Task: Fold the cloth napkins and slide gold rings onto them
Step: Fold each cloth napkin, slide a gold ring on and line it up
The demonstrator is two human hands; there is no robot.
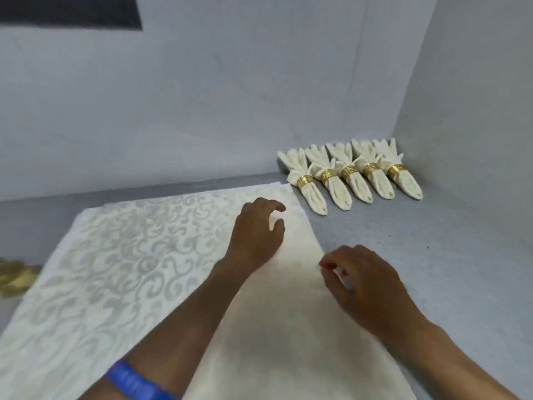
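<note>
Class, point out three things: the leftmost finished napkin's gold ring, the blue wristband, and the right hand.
Gold ring (305, 180), head view, on the band's front face.
Blue wristband (135, 381), head view, on the band's middle, left forearm.
Right hand (366, 280), head view, on the back of the hand.

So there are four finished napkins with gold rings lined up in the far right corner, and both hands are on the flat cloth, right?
Not quite: the head view shows five finished napkins with gold rings, not four. They do sit in the far right corner, and the left hand and right hand are at the flat cloth.
</note>
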